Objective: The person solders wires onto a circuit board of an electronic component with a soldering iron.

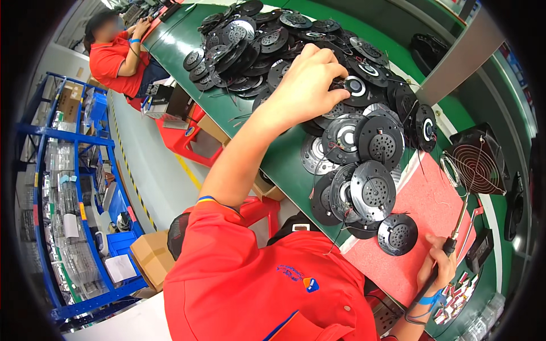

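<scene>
My left hand (311, 80) reaches over a heap of black round discs (273, 40), its thumb and fingers curled round the edge of a disc with a white ring (356, 86). The far fingertips are hidden behind the hand. At the lower right, my right hand (441, 266) grips the black handle of a soldering iron (450, 245), whose metal shaft points away from me. Beside that hand a single black disc with a cluster of small holes (397, 234) lies on a pink mat (435, 196). Several more discs (372, 190) overlap at the mat's left edge.
A fan with a round grille (476, 163) stands at the right, near a grey upright post (463, 57). Small parts (456, 298) lie at the lower right. Left are a blue shelf rack (74, 136), cardboard box (152, 258) and red stool (259, 213). Another person (116, 57) works far left.
</scene>
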